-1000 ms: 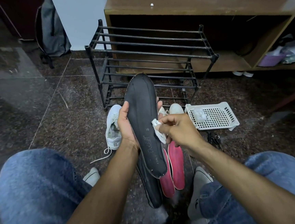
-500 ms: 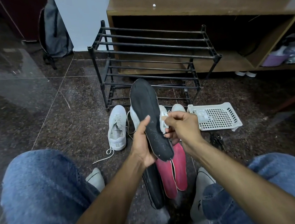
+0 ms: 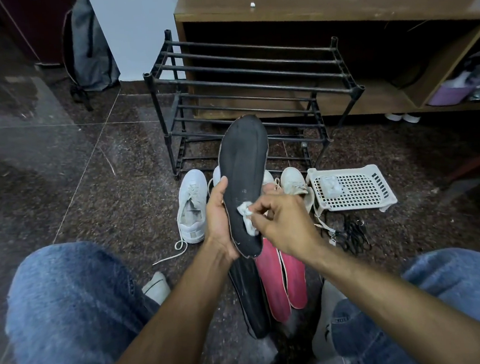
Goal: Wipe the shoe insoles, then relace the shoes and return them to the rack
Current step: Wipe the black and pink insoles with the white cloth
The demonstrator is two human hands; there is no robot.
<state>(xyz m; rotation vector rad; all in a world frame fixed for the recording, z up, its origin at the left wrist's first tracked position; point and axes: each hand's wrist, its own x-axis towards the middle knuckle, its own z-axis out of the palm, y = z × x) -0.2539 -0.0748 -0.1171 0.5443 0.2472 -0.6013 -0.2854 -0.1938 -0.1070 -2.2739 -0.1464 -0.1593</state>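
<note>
My left hand (image 3: 220, 224) grips a black insole (image 3: 245, 175) by its left edge and holds it upright, toe end up, in front of the black shoe rack (image 3: 248, 94). My right hand (image 3: 283, 224) pinches a small white wipe (image 3: 247, 217) and presses it on the insole's lower half. On the floor below lie a second black insole (image 3: 250, 300) and two pink insoles (image 3: 282, 282). A white shoe (image 3: 192, 206) with a loose lace lies left of the held insole. More white shoes (image 3: 292, 181) sit behind my right hand, partly hidden.
A white perforated tray (image 3: 355, 189) holding a small packet sits on the floor to the right, with black laces (image 3: 352, 234) beside it. A wooden cabinet (image 3: 333, 5) stands behind the rack. A grey backpack (image 3: 88, 50) leans at the far left. My knees frame the bottom corners.
The white wipe has moved from the insole's right edge onto its lower face. The held insole's face has turned more toward me.
</note>
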